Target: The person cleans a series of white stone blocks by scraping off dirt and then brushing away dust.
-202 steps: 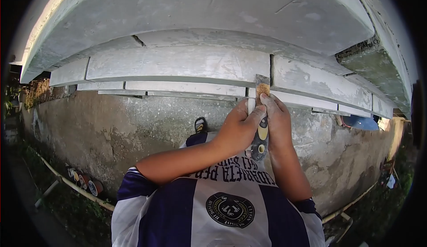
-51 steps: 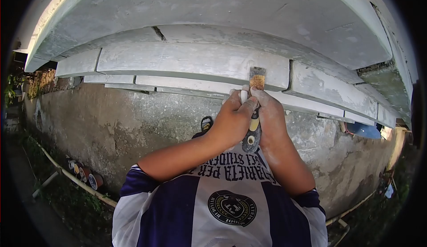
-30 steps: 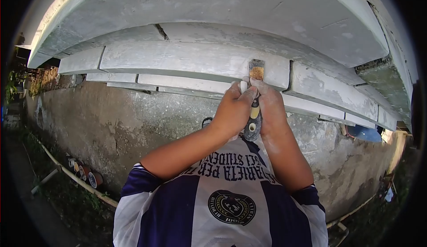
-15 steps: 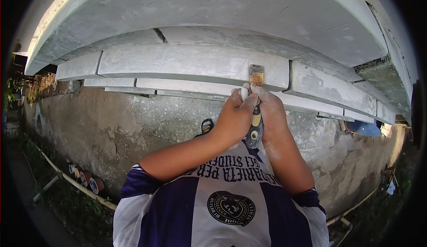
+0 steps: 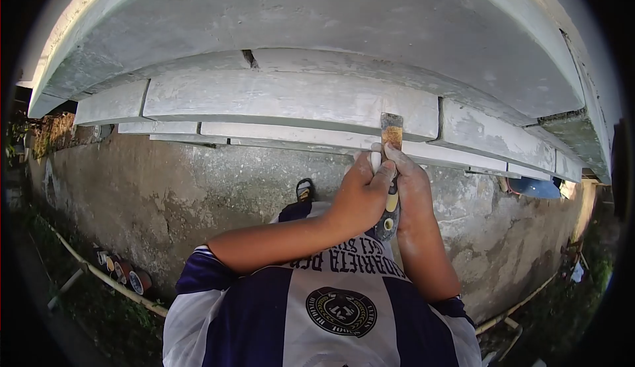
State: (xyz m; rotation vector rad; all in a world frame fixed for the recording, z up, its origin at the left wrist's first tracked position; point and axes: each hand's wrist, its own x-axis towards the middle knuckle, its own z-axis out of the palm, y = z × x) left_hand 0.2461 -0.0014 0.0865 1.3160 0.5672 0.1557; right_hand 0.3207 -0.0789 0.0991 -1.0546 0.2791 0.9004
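Observation:
A scraper with a rust-stained metal blade [image 5: 391,132] and a dark, yellow-marked handle points away from my body. My right hand [image 5: 413,185] is closed round its handle from the right. Against its left side is my left hand [image 5: 360,192], fingers closed, with its thumb near the base of the blade. A small white piece [image 5: 376,161] shows between the left fingers; what it is cannot be made out. The blade overlaps the lower edge of a whitish ledge block [image 5: 284,99] in view; whether they touch is unclear.
A large grey-white curved slab [image 5: 317,16] spans the top. Thinner white ledges [image 5: 278,132] lie below the block, before a rough stained wall [image 5: 132,188]. Pots [image 5: 140,281] and a pole [image 5: 106,278] are at lower left, a blue basin [image 5: 534,188] at right. One sandalled foot [image 5: 304,190] shows.
Both hands and the scraper sit lower and slightly further right in view, the blade now at the block's lower edge. The view has shifted a little, and more of the foot shows.

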